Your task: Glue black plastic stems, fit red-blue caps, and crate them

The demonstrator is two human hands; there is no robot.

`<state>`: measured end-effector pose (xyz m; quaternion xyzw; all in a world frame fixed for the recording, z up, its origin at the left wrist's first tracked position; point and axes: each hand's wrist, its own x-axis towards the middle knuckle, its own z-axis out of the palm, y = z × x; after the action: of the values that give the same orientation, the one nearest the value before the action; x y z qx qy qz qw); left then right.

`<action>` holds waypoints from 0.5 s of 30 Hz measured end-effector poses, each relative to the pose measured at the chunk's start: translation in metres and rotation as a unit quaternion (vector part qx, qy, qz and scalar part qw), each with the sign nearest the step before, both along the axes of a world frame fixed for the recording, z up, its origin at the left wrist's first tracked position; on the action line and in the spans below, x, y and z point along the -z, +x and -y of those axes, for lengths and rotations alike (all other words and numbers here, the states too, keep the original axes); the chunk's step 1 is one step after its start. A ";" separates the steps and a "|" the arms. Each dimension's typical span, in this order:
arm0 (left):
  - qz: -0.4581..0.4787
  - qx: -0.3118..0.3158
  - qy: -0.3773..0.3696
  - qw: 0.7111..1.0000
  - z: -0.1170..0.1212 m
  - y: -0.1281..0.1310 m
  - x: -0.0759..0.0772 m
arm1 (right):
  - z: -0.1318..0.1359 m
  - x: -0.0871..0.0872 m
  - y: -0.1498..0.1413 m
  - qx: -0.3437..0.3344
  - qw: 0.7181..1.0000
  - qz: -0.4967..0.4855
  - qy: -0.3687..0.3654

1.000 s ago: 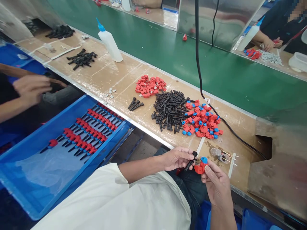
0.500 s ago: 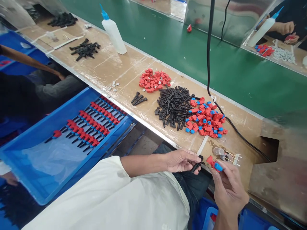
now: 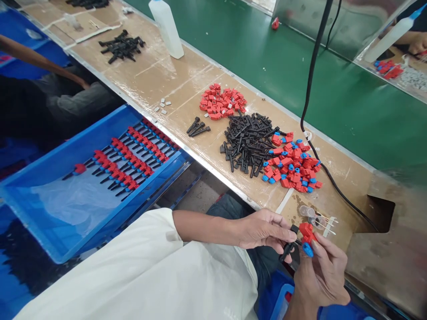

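My left hand (image 3: pixel 265 231) pinches a small black plastic pin (image 3: pixel 288 249) near the bench's front edge. My right hand (image 3: pixel 322 275) grips a red piece with a blue cap (image 3: pixel 307 238), held right against the pin's top end. Just beyond them on the bench lie a pile of black pins (image 3: pixel 247 142), a pile of red-and-blue pieces (image 3: pixel 293 164) and a pile of plain red pieces (image 3: pixel 222 102).
A blue tray (image 3: pixel 50 178) at my left holds rows of assembled red-headed black pins (image 3: pixel 130 155). A white squeeze bottle (image 3: pixel 167 26) stands farther back. A black cable (image 3: pixel 313 66) hangs over the green conveyor (image 3: pixel 267 62). Another person's arm (image 3: pixel 36 60) is at far left. Small clear cups (image 3: pixel 308 213) sit by my hands.
My hands came together: the red-and-blue piece now meets the black pin's end. The view shifted down and right, and the other person's hand drew back at left.
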<state>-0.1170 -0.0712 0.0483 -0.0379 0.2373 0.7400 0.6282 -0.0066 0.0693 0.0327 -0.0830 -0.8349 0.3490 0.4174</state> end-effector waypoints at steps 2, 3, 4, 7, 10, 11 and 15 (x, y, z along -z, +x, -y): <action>0.002 0.005 -0.007 1.000 -0.001 0.000 0.000 | 0.000 0.000 0.001 0.012 1.000 0.015 0.025; 0.003 0.005 -0.009 1.000 -0.001 0.001 0.000 | 0.000 0.000 0.001 0.013 0.999 0.018 0.035; 0.002 0.002 -0.010 1.000 -0.001 0.001 0.000 | -0.001 -0.001 0.001 0.009 0.999 0.018 0.046; -0.006 -0.009 -0.014 1.000 -0.001 0.001 0.002 | -0.003 -0.002 0.002 -0.010 0.995 0.019 0.099; -0.018 -0.011 -0.019 1.000 -0.002 0.000 0.005 | -0.007 -0.004 0.006 -0.003 0.982 0.041 0.185; -0.022 -0.011 -0.022 0.999 -0.002 -0.001 0.006 | -0.008 -0.004 0.008 0.005 0.975 0.053 0.215; -0.049 0.002 -0.036 0.998 -0.001 -0.005 0.008 | -0.019 -0.004 0.023 0.009 0.958 0.096 0.269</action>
<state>-0.1215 -0.0697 0.0404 -0.0238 0.2942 0.7304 0.6160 0.0164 0.0888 0.0363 -0.0083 -0.9331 0.0983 0.3457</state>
